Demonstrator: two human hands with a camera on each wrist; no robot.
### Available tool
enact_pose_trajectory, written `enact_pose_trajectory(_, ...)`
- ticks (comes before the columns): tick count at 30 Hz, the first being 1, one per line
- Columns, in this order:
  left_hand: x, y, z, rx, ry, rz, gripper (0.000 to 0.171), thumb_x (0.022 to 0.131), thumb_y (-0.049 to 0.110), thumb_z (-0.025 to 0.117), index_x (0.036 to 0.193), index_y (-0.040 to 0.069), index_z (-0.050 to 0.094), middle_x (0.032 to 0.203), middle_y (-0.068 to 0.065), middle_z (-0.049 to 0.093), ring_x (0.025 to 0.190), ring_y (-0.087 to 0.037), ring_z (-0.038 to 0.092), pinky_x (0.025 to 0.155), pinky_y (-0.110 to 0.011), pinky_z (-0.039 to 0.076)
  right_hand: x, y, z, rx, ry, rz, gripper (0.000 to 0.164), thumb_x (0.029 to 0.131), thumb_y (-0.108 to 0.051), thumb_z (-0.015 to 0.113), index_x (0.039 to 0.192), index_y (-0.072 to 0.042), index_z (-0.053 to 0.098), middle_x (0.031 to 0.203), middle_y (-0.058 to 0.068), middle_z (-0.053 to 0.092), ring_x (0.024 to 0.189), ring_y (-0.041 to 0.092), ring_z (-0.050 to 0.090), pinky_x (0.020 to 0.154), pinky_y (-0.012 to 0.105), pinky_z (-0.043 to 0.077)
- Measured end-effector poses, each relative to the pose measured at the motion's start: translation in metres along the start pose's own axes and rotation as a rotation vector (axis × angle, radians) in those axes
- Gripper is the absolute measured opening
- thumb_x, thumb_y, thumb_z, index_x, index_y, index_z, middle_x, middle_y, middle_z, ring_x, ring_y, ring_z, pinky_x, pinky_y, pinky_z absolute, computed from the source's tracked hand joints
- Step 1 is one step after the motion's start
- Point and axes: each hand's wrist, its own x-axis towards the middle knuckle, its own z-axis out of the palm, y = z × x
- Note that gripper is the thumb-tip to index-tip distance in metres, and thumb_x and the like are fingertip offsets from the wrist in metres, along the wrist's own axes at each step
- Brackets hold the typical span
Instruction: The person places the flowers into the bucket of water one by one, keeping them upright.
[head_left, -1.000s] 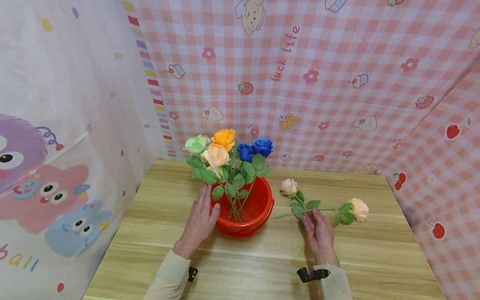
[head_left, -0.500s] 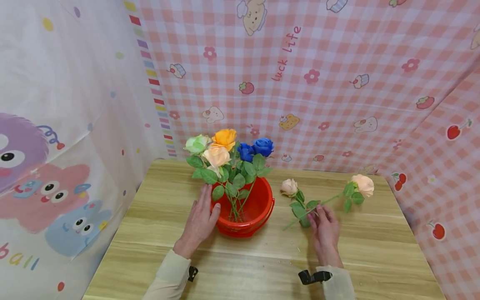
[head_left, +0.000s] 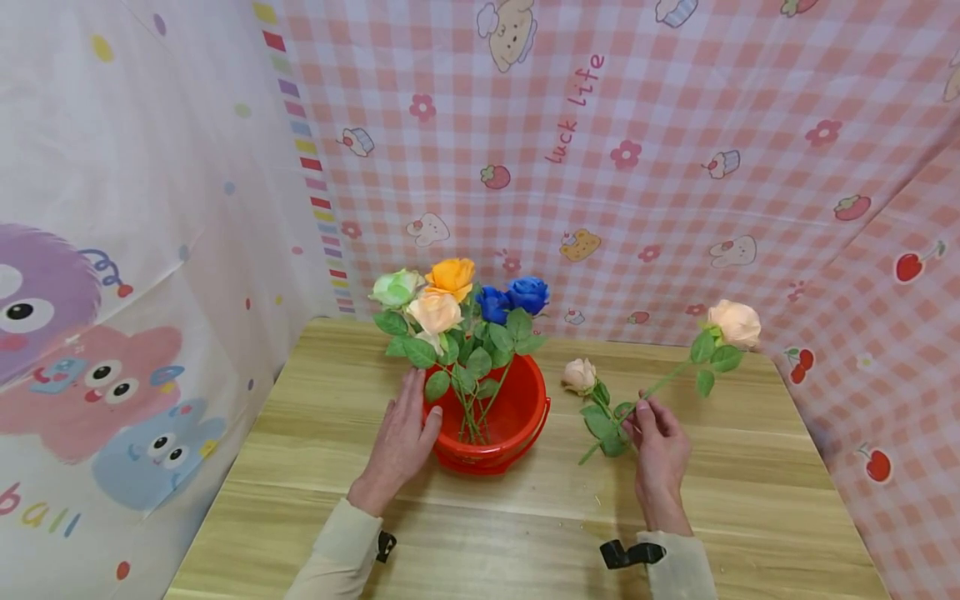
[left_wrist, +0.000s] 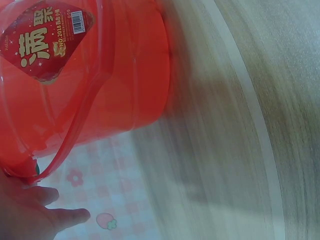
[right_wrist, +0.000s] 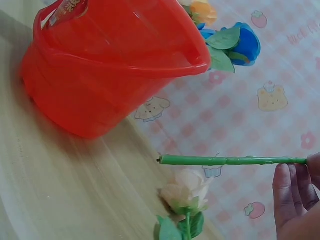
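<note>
My left hand (head_left: 397, 446) rests against the left rim of a red bucket (head_left: 480, 460), with its fingers extended. Several roses stand in the bucket, among them a green rose (head_left: 395, 287), an orange rose (head_left: 452, 277) and a blue rose (head_left: 528, 294). To the right of it, my right hand (head_left: 662, 450) pinches the green stem of a peach rose (head_left: 733, 323) between thumb and fingers. The bloom tilts up and to the right; the bare stem end (right_wrist: 190, 160) points toward the bucket. Below the held stem lies a pale pink rose (head_left: 580, 377) on the table.
The wooden table (head_left: 480, 542) ends at the back against a pink checked curtain (head_left: 637, 208). A white patterned curtain (head_left: 202, 275) hangs on the left. The bucket's red handle (left_wrist: 80, 127) hangs down its side.
My right hand has moved slightly right and raised the peach rose off the table, its bloom swinging upward. The left hand stays at the bucket.
</note>
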Motion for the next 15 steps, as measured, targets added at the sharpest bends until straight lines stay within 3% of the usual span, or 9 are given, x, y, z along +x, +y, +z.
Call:
enact_pose_trajectory(6, 0.0, 0.0, 0.0, 0.0, 0.0, -0.002, 0.068, 0.107, 0.027, 0.047, 0.161, -0.006, 0.023, 0.166, -0.028, 0.024, 0.154, -0.042, 0.024, 0.116, -0.069, 0.028, -0.003, -0.004, 0.004, -0.027, -0.029, -0.087, 0.034, 0.1, -0.005, 0.066, 0.129, 0.013, 0.064, 0.091, 0.003, 0.072, 0.08, 0.009, 0.072, 0.074, 0.02, 0.06)
enact_pose_trajectory(15, 0.0, -0.001, 0.002, -0.005, 0.005, -0.005, 0.067, 0.106, 0.023, 0.051, 0.161, -0.006, 0.024, 0.165, -0.029, 0.025, 0.153, -0.043, 0.026, 0.116, -0.069, 0.028, -0.012, -0.016, 0.015, -0.092, -0.084, -0.178, 0.04, 0.1, -0.009, 0.068, 0.131, 0.015, 0.062, 0.091, 0.003, 0.072, 0.08, 0.01, 0.072, 0.074, 0.02, 0.06)
